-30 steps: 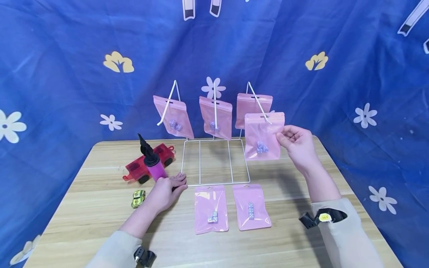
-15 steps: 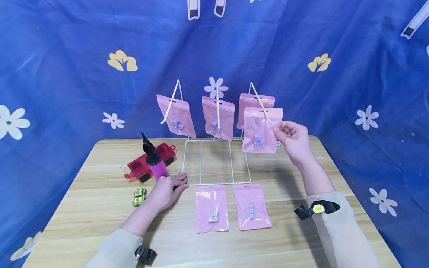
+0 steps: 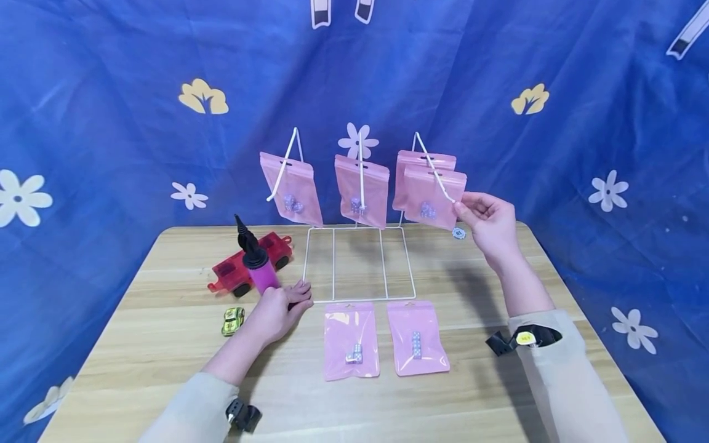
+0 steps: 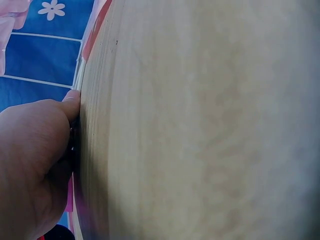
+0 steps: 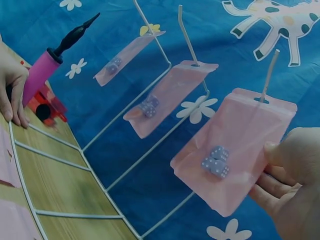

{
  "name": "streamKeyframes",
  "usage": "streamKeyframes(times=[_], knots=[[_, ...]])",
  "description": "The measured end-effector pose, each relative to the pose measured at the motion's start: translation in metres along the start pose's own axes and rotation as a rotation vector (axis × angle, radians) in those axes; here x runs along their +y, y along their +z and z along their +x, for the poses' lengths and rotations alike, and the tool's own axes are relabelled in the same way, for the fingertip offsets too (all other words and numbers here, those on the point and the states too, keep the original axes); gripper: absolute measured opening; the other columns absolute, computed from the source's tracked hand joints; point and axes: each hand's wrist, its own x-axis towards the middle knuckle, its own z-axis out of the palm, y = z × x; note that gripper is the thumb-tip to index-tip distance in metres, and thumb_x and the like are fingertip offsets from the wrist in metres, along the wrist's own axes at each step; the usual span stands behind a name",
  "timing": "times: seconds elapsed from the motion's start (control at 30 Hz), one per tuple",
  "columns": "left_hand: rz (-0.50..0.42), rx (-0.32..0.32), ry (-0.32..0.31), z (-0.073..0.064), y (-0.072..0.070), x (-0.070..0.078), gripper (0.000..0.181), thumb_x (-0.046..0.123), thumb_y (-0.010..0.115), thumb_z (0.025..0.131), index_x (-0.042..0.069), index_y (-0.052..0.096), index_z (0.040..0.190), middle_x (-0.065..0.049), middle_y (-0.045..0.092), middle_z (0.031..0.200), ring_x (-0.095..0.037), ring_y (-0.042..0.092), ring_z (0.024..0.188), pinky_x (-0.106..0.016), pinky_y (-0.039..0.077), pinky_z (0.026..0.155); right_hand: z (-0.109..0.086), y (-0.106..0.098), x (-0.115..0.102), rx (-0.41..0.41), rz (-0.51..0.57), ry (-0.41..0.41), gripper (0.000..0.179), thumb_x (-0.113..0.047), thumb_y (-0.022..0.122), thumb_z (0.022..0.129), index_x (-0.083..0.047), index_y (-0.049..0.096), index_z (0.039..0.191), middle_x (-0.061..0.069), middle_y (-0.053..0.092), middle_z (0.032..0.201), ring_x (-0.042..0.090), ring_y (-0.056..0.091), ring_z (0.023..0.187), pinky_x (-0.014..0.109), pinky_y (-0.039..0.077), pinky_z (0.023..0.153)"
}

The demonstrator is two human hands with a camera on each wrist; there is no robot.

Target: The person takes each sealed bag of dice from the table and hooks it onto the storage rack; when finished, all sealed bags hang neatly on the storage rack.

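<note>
My right hand (image 3: 490,224) pinches the right edge of a pink zip bag (image 5: 240,145) with dice inside. The bag's top slot is threaded on the right hook of a white wire rack (image 3: 362,300), in front of another pink bag (image 3: 407,161). Single pink bags with dice hang on the left hook (image 3: 292,184) and the middle hook (image 3: 362,184). My left hand (image 3: 279,312) grips the rack's front left base corner, thumb and fingers at the wire. Two more pink bags (image 3: 350,326) (image 3: 412,317) with dice lie flat before the rack.
Left of the rack are a magenta hand pump (image 3: 263,275) with a black nozzle, a red toy wagon (image 3: 226,275) and a yellow-green toy car (image 3: 233,321). A small pale blue disc (image 3: 458,233) lies behind the right hand. A blue patterned cloth (image 3: 354,74) hangs behind the table.
My right hand has slid the pinched bag up and back along the right hook, closer to the bag behind it. The left hand stays at the rack's corner.
</note>
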Motion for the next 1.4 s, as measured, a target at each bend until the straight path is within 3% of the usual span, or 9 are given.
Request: streamKeyframes(times=[0.13,0.43,0.67,0.83,1.17,1.4], knots=[[-0.005,-0.002,0.01,0.002,0.001,0.001,0.028,0.008,0.08,0.096,-0.005,0.077,0.12,-0.021,0.069,0.131,-0.036,0.063,0.128,-0.056,0.047,0.11,-0.006,-0.009,-0.004,0.002,-0.005,-0.023,0.023,0.008,0.074,0.095,0.015,0.071,0.116,0.006,0.08,0.1,0.013,0.077,0.096,0.022,0.06,0.089],[-0.008,-0.003,0.007,0.004,0.002,0.001,0.027,0.008,0.08,0.096,-0.006,0.077,0.12,-0.021,0.069,0.131,-0.037,0.064,0.128,-0.055,0.047,0.11,-0.036,-0.028,-0.008,-0.061,-0.168,-0.033,0.027,0.005,0.074,0.097,0.016,0.069,0.121,0.007,0.079,0.11,0.013,0.075,0.102,0.02,0.058,0.09],[-0.014,0.012,0.042,0.004,0.002,-0.002,0.025,0.006,0.08,0.095,-0.006,0.078,0.116,-0.022,0.071,0.126,-0.036,0.065,0.126,-0.051,0.05,0.108,-0.067,-0.038,0.0,-0.169,-0.292,0.054,0.03,0.0,0.073,0.099,0.013,0.067,0.126,0.019,0.075,0.119,0.007,0.073,0.103,0.021,0.059,0.09],[-0.013,0.005,0.021,0.004,0.003,-0.003,0.026,0.007,0.08,0.096,-0.006,0.077,0.118,-0.021,0.07,0.128,-0.036,0.064,0.127,-0.052,0.049,0.108,-0.089,-0.043,0.012,-0.227,-0.342,0.139,0.031,-0.004,0.074,0.1,0.01,0.068,0.127,0.028,0.071,0.123,0.008,0.074,0.103,0.021,0.059,0.09],[-0.008,-0.015,0.005,0.004,0.0,-0.001,0.027,0.008,0.079,0.097,-0.005,0.076,0.121,-0.021,0.069,0.131,-0.036,0.062,0.129,-0.054,0.047,0.11,-0.134,-0.038,0.054,-0.29,-0.385,0.292,0.031,0.0,0.078,0.094,0.012,0.069,0.121,0.025,0.074,0.114,0.026,0.075,0.098,0.025,0.062,0.082],[0.001,-0.023,-0.006,0.004,-0.002,-0.001,0.029,0.008,0.079,0.097,-0.005,0.076,0.122,-0.02,0.068,0.133,-0.037,0.062,0.13,-0.056,0.046,0.111,-0.154,-0.03,0.071,-0.357,-0.391,0.403,0.035,-0.004,0.083,0.09,0.013,0.067,0.117,0.017,0.074,0.103,0.025,0.073,0.09,0.027,0.062,0.075]])
